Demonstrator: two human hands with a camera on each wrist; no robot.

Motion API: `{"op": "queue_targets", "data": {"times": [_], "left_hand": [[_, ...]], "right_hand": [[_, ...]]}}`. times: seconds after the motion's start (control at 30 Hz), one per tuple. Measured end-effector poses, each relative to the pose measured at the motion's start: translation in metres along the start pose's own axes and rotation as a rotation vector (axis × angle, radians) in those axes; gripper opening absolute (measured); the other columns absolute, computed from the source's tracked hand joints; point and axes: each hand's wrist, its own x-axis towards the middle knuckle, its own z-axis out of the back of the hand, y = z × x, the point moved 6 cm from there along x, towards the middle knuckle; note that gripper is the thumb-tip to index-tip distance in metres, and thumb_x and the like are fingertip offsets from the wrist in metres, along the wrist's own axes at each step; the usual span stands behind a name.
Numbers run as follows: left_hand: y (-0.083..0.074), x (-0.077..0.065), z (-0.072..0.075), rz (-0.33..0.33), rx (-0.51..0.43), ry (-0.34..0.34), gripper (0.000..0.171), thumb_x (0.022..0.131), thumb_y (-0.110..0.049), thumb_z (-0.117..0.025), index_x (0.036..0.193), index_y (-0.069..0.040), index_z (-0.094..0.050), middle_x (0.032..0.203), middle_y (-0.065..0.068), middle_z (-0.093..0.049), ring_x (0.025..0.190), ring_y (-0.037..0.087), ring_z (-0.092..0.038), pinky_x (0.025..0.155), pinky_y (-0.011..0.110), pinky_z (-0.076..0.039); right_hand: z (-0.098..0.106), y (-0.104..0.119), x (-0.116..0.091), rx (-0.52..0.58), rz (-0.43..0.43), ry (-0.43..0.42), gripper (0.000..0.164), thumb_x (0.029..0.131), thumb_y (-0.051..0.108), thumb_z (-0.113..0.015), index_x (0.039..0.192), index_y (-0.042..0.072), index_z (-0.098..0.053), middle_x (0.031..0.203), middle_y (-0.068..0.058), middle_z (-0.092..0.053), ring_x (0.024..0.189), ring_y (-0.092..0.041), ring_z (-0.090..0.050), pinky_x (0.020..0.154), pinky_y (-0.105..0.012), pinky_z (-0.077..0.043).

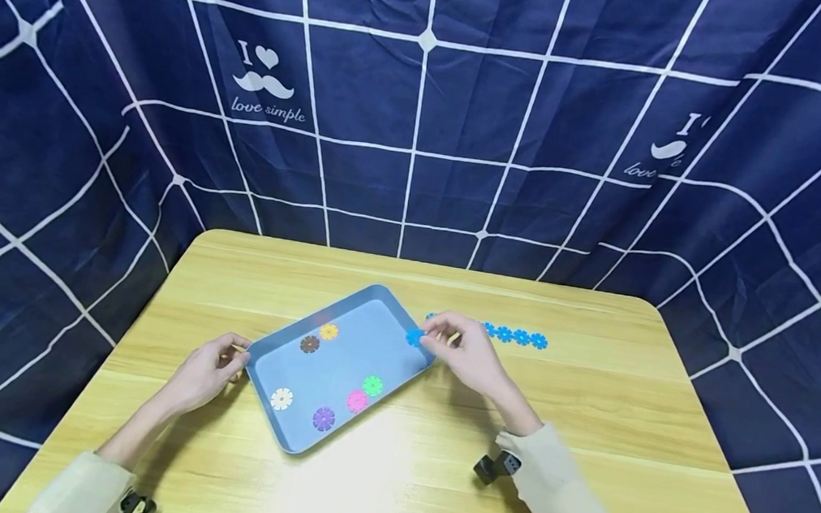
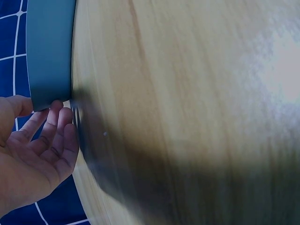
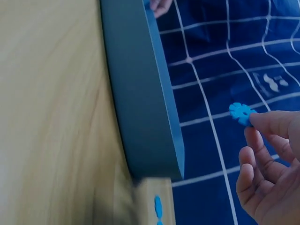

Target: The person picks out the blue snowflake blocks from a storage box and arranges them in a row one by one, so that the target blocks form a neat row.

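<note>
A blue tray point(image 1: 347, 316) lies slantwise on the table, with several flower-shaped snowflake discs in it: yellow point(image 1: 329, 332), brown point(image 1: 310, 344), cream point(image 1: 282, 398), purple point(image 1: 324, 418), pink point(image 1: 357, 401) and green point(image 1: 373, 386). At its left corner, my left hand point(image 1: 206, 371) grips the rim; in the left wrist view its thumb is at the rim and the fingertips are against the outer wall point(image 2: 49, 56). My right hand point(image 1: 471, 355) pinches a blue snowflake disc point(image 3: 241, 113) between thumb and fingers, above the tray's right end.
Behind my right hand runs a row of blue snowflake discs point(image 1: 513, 336), partly hidden by that hand. The wooden table point(image 1: 588, 402) is bordered by dark blue curtains point(image 1: 359, 170) with white lines. A black wrist device point(image 1: 498, 466) is near my right cuff.
</note>
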Motion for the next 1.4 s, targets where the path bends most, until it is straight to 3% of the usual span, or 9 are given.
{"op": "queue_targets", "data": {"times": [0.43,0.63,0.77,1.13,1.4], "left_hand": [[-0.001,0.001,0.002,-0.002,-0.001,0.004,0.026,0.106,-0.011,-0.059,0.126,0.006,-0.062,0.086,0.008,-0.071,0.070,0.009,-0.062,0.063,0.023,-0.047],[-0.002,0.000,0.002,0.001,0.000,-0.001,0.026,0.106,-0.011,-0.060,0.126,0.005,-0.063,0.086,0.007,-0.071,0.070,0.010,-0.062,0.062,0.023,-0.047],[-0.003,0.000,0.002,0.002,0.005,0.000,0.025,0.106,-0.011,-0.060,0.125,0.005,-0.063,0.085,0.007,-0.071,0.070,0.010,-0.062,0.063,0.023,-0.048],[-0.002,0.001,0.001,0.005,0.010,-0.003,0.024,0.106,-0.010,-0.059,0.125,0.005,-0.063,0.085,0.007,-0.070,0.070,0.012,-0.063,0.063,0.023,-0.048],[-0.002,0.001,0.000,0.014,0.010,0.000,0.024,0.106,-0.009,-0.059,0.125,0.005,-0.062,0.088,0.009,-0.072,0.072,0.013,-0.065,0.063,0.023,-0.049]], "right_hand": [[0.056,-0.022,-0.018,-0.006,-0.112,-0.134,0.017,0.096,0.015,-0.078,0.110,0.006,-0.076,0.092,-0.011,-0.072,0.080,-0.003,-0.060,0.069,-0.021,-0.048],[0.079,-0.032,-0.024,-0.009,-0.115,-0.202,0.017,0.096,0.012,-0.078,0.109,0.003,-0.075,0.091,-0.005,-0.071,0.079,-0.001,-0.060,0.069,-0.019,-0.048],[0.095,-0.042,-0.029,-0.006,-0.129,-0.230,0.020,0.096,0.011,-0.077,0.112,0.000,-0.074,0.088,0.006,-0.068,0.078,0.000,-0.060,0.068,-0.018,-0.049],[0.134,-0.085,-0.042,0.022,-0.157,-0.319,0.028,0.096,0.007,-0.076,0.118,-0.009,-0.070,0.087,0.026,-0.067,0.075,0.005,-0.062,0.067,-0.016,-0.050],[0.157,-0.121,-0.050,0.071,-0.249,-0.388,0.033,0.096,0.006,-0.076,0.120,-0.014,-0.066,0.082,0.025,-0.067,0.070,0.005,-0.060,0.061,-0.015,-0.049]]}}
